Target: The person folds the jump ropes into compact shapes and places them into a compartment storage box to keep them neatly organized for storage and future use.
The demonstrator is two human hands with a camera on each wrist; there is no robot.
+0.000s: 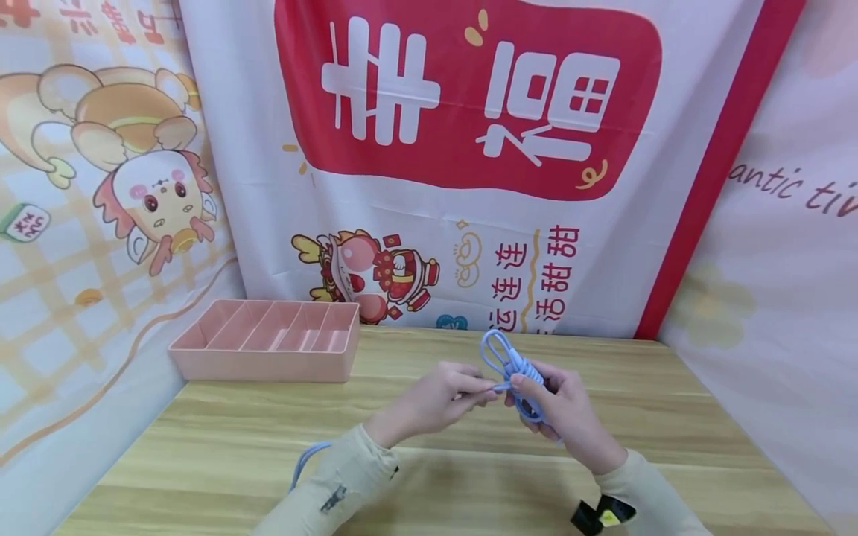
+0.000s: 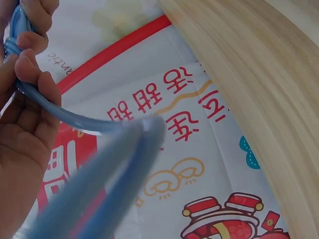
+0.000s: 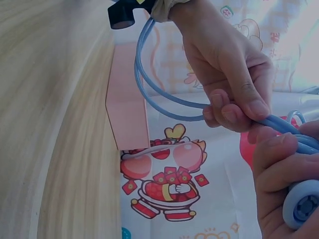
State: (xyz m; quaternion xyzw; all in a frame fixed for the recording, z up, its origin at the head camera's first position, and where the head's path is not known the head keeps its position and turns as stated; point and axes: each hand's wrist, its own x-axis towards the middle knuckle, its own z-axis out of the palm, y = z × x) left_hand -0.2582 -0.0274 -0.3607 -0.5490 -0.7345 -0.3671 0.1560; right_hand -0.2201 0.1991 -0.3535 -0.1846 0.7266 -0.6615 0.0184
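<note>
A light-blue cord (image 1: pixel 527 370) is wound into a tight bundle with loops sticking out at its upper end. My right hand (image 1: pixel 570 409) grips this bundle. Thumb and fingers of my left hand (image 1: pixel 432 398) pinch the cord just left of the bundle. From the left hand, doubled cord strands (image 3: pixel 172 97) curve back toward the left wrist. In the head view, part of the cord shows beyond the left sleeve. A round light-blue end piece (image 3: pixel 301 204) with a dark centre shows by the right palm in the right wrist view; the fingers hide much of the bundle.
A pink tray (image 1: pixel 261 365) with several compartments stands at the back left of the wooden table (image 1: pixel 469 476). Printed cloths (image 1: pixel 402 201) hang behind the table and along both sides. A black wrist mount (image 1: pixel 590 517) sits on the right sleeve.
</note>
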